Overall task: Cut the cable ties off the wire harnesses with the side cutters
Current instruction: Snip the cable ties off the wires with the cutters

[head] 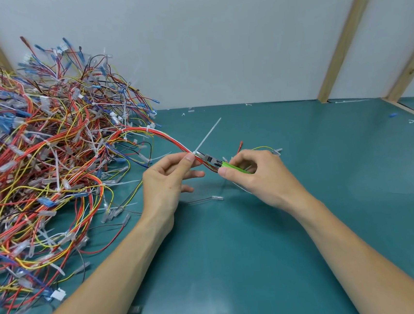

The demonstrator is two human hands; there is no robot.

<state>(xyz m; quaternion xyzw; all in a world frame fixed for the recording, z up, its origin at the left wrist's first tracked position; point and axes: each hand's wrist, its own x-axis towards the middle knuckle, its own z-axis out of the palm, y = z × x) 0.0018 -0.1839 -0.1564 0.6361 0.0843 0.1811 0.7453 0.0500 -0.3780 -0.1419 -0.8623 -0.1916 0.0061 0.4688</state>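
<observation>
Cutters [223,165]: dark metal head, glossy green plastic handles. Cable tie [207,134]: smooth, translucent white plastic. Harness [168,137]: wires in smooth red, yellow and white plastic insulation. Pile [41,157]: like wires, with clear and blue plastic terminal sleeves. Mat [235,255]: teal, smooth, faint sheen. Wall [215,42]: matt white. Battens [346,34]: bare, pale wood.

Hands: two, left [164,183] and right [260,174]. Side cutters [223,165]: one pair, green-handled; harness [174,139] held up: one, with one white tie [207,135] standing off it. Wire heap [44,157]: one, its harnesses too tangled to count; wooden battens [348,34] on the wall: three; blue scrap [393,114] on the bench [262,265]: one.
</observation>
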